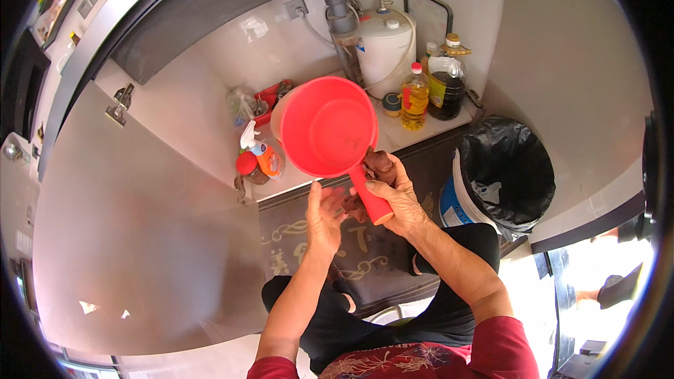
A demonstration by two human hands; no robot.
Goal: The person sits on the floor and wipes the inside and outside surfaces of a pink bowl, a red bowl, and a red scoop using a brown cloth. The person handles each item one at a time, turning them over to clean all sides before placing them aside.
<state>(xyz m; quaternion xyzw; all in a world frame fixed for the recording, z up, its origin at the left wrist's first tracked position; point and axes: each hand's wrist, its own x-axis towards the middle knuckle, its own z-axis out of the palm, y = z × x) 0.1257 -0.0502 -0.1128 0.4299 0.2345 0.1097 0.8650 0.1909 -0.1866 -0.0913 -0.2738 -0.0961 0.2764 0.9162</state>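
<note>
My right hand [397, 200] grips the handle of a red plastic water dipper [330, 126], whose round bowl faces up toward me. A crumpled brown cloth [380, 166] is bunched in the same hand, against the handle, and more brown cloth shows below the handle. My left hand [324, 217] is just left of the handle, thumb up and fingers apart, partly smeared by motion; nothing shows held in it. Behind the dipper, a pale container is mostly hidden on the cabinet floor.
An open cabinet holds a spray bottle [265, 154], a red-lidded jar [250, 167], a red tray [270, 98], an oil bottle [415, 98], a dark sauce bottle [446, 84] and a white tank [387, 52]. A black-lined bin [540, 182] stands right; doors flank both sides.
</note>
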